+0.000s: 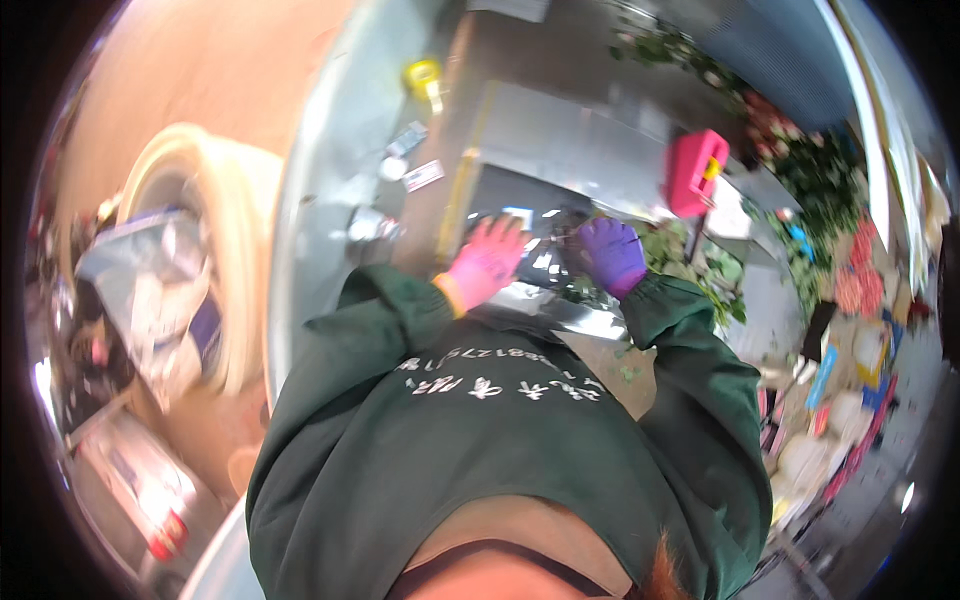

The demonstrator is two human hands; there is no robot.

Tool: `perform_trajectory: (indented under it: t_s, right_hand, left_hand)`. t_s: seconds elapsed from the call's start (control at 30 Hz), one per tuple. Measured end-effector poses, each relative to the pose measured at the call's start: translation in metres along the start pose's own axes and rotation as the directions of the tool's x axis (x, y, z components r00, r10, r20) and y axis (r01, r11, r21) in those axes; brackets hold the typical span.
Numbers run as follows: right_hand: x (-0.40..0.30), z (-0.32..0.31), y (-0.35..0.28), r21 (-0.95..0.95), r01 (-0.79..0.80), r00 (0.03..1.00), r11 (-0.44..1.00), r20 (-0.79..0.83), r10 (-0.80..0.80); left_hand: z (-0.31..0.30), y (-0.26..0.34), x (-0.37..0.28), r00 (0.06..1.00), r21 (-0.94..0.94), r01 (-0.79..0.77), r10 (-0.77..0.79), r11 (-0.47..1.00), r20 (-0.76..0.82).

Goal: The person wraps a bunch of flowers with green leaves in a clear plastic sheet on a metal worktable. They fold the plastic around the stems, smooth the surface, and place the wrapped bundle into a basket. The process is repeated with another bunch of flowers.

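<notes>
My left hand [491, 259], in a pink glove with a yellow cuff, lies palm down with its fingers spread on a dark, glossy sheet [514, 187], which looks like plastic. Beside it, on the right, is my right hand [611, 255] in a purple glove, its fingers bent at the edge of the same sheet. Blur hides whether anything is between those fingers. White glare covers part of the sheet between the hands. Cut green leaves [667, 244] lie just right of the purple glove.
A bright pink container [690, 176] stands beyond my right hand. Flowers with foliage [814, 180] line the far right. Left of the sheet are a yellow object [424, 79] and a small printed card [424, 175]. A cream round bin [251, 262] holding waste stands at far left.
</notes>
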State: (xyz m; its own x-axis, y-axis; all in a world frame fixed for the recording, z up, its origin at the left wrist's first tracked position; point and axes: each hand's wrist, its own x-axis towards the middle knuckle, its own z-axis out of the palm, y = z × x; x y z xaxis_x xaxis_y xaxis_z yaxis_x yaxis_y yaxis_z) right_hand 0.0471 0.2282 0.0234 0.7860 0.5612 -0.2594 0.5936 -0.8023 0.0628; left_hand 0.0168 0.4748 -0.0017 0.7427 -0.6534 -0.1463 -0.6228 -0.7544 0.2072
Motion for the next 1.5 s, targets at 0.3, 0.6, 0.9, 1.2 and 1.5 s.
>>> perform_trajectory:
  t_s: [0.3,0.6,0.9,1.2,1.5]
  right_hand:
    - [-0.070,0.083,0.214,0.772,-0.578,0.812,0.265,0.509,0.287]
    - [-0.043,0.128,0.294,0.908,-0.399,0.664,0.126,0.191,0.723]
    - [-0.061,0.052,0.199,0.467,-0.804,0.478,0.369,0.137,0.868]
    - [-0.027,0.066,-0.089,0.678,-0.696,0.703,0.235,0.577,0.417]
    - [-0.074,0.161,0.245,0.924,-0.341,0.142,0.173,-0.131,0.981]
  left_hand:
    - [-0.003,0.001,-0.001,0.996,0.013,-0.055,0.054,0.998,0.073]
    - [-0.007,0.008,-0.013,0.999,0.014,-0.015,0.014,1.000,0.039]
    - [-0.004,0.006,-0.007,1.000,-0.044,-0.018,0.019,0.999,0.019]
    - [0.011,0.002,-0.007,0.998,-0.037,-0.053,0.052,0.998,-0.023]
    - [-0.002,0.005,-0.001,0.998,-0.092,-0.063,0.064,0.994,0.012]
